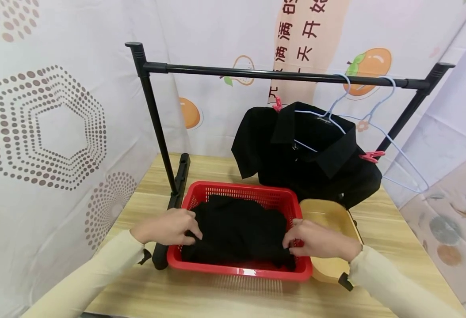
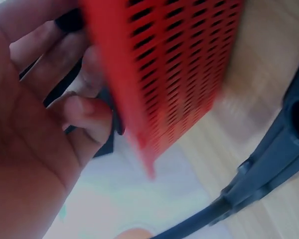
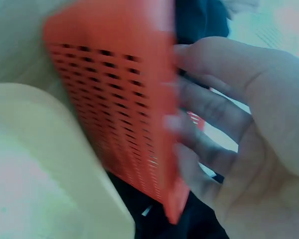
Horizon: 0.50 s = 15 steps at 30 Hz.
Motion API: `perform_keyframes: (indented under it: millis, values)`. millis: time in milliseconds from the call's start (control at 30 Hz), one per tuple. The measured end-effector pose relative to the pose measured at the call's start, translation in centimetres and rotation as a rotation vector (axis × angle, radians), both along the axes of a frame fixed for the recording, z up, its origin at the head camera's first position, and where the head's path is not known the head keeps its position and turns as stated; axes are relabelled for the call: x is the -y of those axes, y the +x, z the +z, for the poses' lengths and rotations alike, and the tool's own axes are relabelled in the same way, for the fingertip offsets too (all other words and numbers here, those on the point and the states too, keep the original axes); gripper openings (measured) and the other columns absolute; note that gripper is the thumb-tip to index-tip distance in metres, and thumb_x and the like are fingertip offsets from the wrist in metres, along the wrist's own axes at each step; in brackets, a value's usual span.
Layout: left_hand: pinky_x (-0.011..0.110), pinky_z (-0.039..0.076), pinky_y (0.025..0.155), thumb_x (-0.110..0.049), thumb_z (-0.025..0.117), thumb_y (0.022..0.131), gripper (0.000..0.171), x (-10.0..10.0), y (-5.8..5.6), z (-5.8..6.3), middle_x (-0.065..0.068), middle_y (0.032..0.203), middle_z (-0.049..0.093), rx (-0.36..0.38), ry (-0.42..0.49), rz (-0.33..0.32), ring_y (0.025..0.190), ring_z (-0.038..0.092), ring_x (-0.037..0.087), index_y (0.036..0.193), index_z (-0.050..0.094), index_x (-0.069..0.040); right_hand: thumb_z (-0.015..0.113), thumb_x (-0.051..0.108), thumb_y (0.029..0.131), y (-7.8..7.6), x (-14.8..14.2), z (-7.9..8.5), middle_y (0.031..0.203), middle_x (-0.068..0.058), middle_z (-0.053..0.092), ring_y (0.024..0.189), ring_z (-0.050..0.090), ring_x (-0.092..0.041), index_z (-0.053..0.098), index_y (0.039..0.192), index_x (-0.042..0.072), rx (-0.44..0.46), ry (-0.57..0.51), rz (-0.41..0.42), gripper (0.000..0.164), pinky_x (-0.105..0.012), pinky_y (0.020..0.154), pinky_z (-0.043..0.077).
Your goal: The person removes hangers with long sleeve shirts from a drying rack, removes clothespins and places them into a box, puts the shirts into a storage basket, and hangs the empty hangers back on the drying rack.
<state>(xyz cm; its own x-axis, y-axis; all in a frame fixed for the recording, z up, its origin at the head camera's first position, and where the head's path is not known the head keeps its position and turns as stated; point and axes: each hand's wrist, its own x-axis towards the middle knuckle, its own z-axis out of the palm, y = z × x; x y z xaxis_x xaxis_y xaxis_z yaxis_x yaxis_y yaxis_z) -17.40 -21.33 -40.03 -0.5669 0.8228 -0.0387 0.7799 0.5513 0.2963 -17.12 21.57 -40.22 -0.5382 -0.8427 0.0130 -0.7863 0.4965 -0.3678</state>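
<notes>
A red plastic basket (image 1: 238, 271) with slotted walls holds a folded black garment (image 1: 237, 229). My left hand (image 1: 173, 227) reaches over the basket's left rim, its fingers bent at the garment's left edge. In the left wrist view black cloth shows around those fingers, but the rim hides the tips of some, so a grip cannot be made out. Over the right rim, my right hand (image 1: 316, 238) has its fingers loosely bent and spread beside the cloth's right edge. No cloth is visibly pinched there.
Behind the basket a black shirt (image 1: 245, 145) hangs on a light-blue hanger, with red clips (image 1: 372, 156) at its shoulders. Another hanger (image 1: 406, 187) hangs from the black rack (image 1: 237, 73). A yellow container (image 1: 326, 271) stands close to the basket's right side on the wooden table (image 1: 125, 282).
</notes>
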Motion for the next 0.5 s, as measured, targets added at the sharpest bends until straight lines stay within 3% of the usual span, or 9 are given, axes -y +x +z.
perform_keyframes:
  millis: [33,167,267,500]
  values:
    - [0.030,0.055,0.083,-0.015,0.077,0.091,0.016,-0.2,0.1,-0.3,-0.013,0.101,0.074,-0.015,-0.039,0.002,0.092,0.061,0.006,0.104,0.083,-0.021,0.082,0.013,0.086,0.1,0.2,-0.4,0.089,0.021,0.068,0.080,0.046,-0.004,0.078,0.093,0.025,-0.038,0.027,0.010,0.014,-0.025,0.074,0.041]
    - [0.028,0.051,0.070,-0.022,0.082,0.088,0.011,-0.8,0.6,-1.2,-0.018,0.090,0.072,-0.088,-0.134,-0.008,0.081,0.051,0.007,0.098,0.084,-0.026,0.086,0.021,0.083,0.6,0.7,-1.6,0.088,0.024,0.069,0.082,0.042,-0.005,0.079,0.088,0.028,-0.169,0.107,0.050,0.011,-0.034,0.079,0.029]
    - [0.023,0.038,0.056,-0.023,0.084,0.086,0.010,-1.0,0.9,-1.4,-0.019,0.084,0.069,-0.124,-0.176,-0.008,0.075,0.040,0.008,0.094,0.084,-0.028,0.087,0.021,0.081,0.8,0.9,-2.1,0.087,0.025,0.068,0.081,0.043,-0.004,0.078,0.085,0.029,-0.202,0.121,0.064,0.012,-0.036,0.080,0.027]
    - [0.021,0.035,0.056,-0.022,0.082,0.088,0.014,-1.3,1.1,-1.4,-0.020,0.087,0.072,-0.206,-0.267,-0.063,0.074,0.038,0.006,0.098,0.084,-0.031,0.087,0.019,0.081,0.8,1.2,-2.1,0.084,0.025,0.066,0.081,0.043,-0.007,0.078,0.083,0.030,-0.231,0.140,0.062,0.015,-0.039,0.080,0.029]
